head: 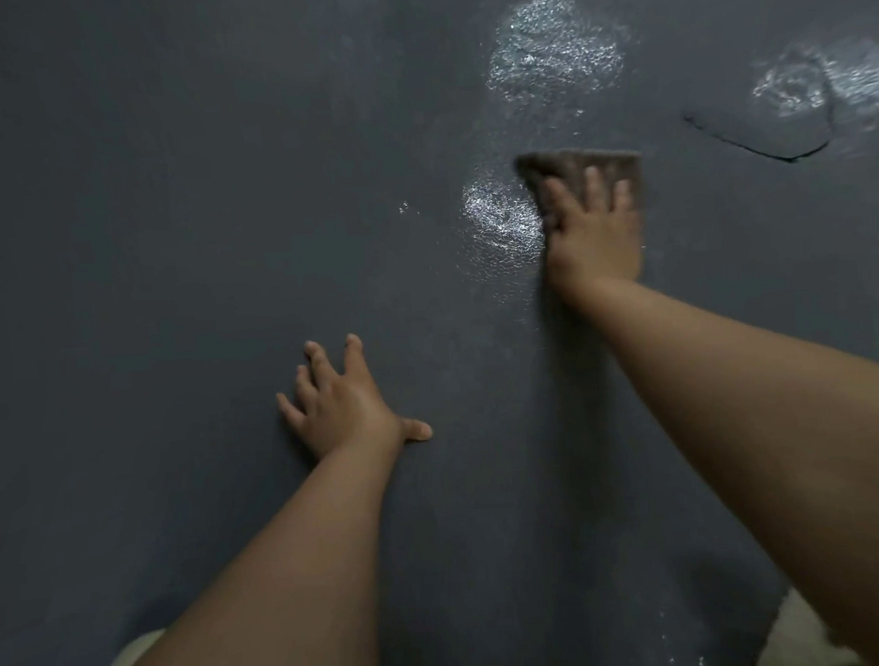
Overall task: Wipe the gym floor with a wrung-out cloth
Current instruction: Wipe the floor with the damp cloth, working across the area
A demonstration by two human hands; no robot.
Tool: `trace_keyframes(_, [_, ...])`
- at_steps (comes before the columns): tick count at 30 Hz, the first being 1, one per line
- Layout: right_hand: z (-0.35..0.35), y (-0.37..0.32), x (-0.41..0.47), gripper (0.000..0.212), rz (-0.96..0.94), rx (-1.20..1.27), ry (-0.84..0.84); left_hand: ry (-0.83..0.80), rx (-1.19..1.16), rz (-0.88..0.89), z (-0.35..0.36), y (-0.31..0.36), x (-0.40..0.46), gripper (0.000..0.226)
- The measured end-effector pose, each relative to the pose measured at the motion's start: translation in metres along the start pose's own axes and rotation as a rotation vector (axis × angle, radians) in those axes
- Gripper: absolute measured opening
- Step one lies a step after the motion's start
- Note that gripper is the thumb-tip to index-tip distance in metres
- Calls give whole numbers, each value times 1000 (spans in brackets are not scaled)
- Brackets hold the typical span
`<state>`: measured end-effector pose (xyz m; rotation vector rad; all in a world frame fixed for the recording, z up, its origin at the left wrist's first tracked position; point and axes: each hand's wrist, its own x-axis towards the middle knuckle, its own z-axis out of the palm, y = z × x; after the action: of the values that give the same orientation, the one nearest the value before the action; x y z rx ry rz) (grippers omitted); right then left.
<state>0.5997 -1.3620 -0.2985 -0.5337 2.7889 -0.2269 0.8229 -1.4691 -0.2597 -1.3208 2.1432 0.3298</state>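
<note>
Forearms fill the near view; the cloth [579,167] is pressed to the gym floor [161,195] beyond them.

Fingers of the right hand [593,233] are laid flat and spread over the cloth; the left hand [341,403], nearer than the cloth and to its left, is splayed on bare floor. Wet sheen [502,221] is seen just beside the cloth. Soft, limp and light handling is judged likely, best controlled by a flat palm at its middle. Most of the cloth is hidden under the hand, its far edge blurred.
</note>
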Motion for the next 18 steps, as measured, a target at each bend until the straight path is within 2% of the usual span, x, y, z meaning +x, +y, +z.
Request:
trace_keyframes(2, [-9, 19, 6, 49, 149, 51, 7, 4, -1, 1, 0, 1, 0, 127])
trace_keyframes(5, [-7, 7, -7, 51, 162, 76, -24, 21, -5, 3, 1, 1, 1, 126])
trace_keyframes(7, [2, -16, -29, 52, 59, 49, -61, 33, 12, 15, 1, 0, 0, 126])
trace_keyframes(11, [28, -59, -101, 54, -301, -31, -158, 87, 87, 74, 4, -11, -2, 125])
trace_keyframes(14, [48, -64, -156, 56, -489, -80, -230, 100, 102, 116, 5, -17, -4, 125])
trace_keyframes(16, [54, -53, -180, 47, -528, -99, -187, 57, 118, 136, 3, -21, -4, 128])
trace_keyframes(18, [55, -33, -187, 48, -510, -66, -189, 3, 158, 154, -1, -25, -6, 135])
